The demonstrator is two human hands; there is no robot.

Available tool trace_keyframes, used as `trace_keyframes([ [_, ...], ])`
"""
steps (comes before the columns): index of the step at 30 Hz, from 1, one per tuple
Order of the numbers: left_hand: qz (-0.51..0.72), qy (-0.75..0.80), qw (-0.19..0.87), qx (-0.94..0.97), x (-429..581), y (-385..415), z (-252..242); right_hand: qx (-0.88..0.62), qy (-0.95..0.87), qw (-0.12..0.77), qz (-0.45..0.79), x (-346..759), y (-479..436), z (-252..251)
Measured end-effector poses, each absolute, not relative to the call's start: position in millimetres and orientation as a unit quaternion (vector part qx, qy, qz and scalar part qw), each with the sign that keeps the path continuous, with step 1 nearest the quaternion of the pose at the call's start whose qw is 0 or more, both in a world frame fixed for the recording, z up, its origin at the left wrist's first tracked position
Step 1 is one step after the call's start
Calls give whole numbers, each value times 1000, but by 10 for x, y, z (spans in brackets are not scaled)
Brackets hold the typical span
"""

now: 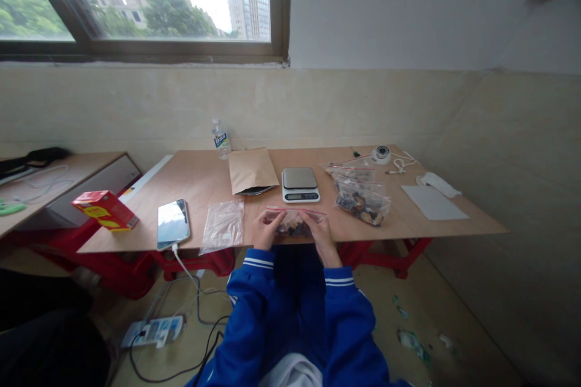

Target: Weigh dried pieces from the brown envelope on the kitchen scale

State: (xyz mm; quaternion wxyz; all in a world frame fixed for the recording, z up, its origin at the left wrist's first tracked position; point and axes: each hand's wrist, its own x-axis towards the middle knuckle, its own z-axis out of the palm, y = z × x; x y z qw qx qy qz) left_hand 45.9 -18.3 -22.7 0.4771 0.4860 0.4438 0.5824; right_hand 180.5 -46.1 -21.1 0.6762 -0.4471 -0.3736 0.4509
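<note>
Between my hands, at the table's front edge, is a clear zip bag (293, 228) with a red strip along its top and dark and tan pieces inside. My left hand (267, 230) pinches the bag's top on the left; my right hand (323, 234) pinches it on the right. Just behind the bag stands a kitchen scale (300, 184) with a bare metal plate. Filled zip bags (363, 202) with similar pieces lie to the right of it. A flat clear plastic bag (223, 225) rests to the left of my left hand.
A brown paper pouch (252, 170) and a plastic bottle (220, 139) are at the back. On the left are a plugged-in phone (173, 224) and a red box (105, 210). A white camera (381, 155) and a white sheet (434, 202) lie right. A power strip (153, 331) is on the floor.
</note>
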Motion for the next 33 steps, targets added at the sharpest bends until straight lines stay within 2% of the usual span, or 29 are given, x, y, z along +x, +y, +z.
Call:
trace_keyframes([
  [4, 612, 482, 425, 462, 527, -216, -219, -443, -366, 691, 438, 1754, -427, -235],
  [8, 610, 470, 430, 471, 509, -216, -209, -435, -404, 673, 441, 1836, -444, -161],
  [10, 599, 466, 431, 489, 478, -215, -185, -458, -424, 685, 377, 1914, -483, -69],
  [12, 586, 470, 414, 514, 461, -227, -141, -500, -471, 679, 260, 1973, -532, 41],
  [14, 576, 453, 392, 556, 470, -252, -80, -528, -555, 623, 157, 1986, -578, 142],
  [16, 575, 419, 373, 595, 497, -285, -13, -531, -634, 550, 115, 1962, -608, 207],
  [18, 577, 391, 359, 621, 523, -315, 40, -528, -667, 514, 108, 1929, -620, 229],
  [26, 567, 343, 308, 683, 550, -338, 34, -544, -672, 500, 46, 1924, -635, 194],
  [33, 598, 397, 317, 620, 544, -324, 26, -551, -687, 470, 53, 2021, -611, 162],
])
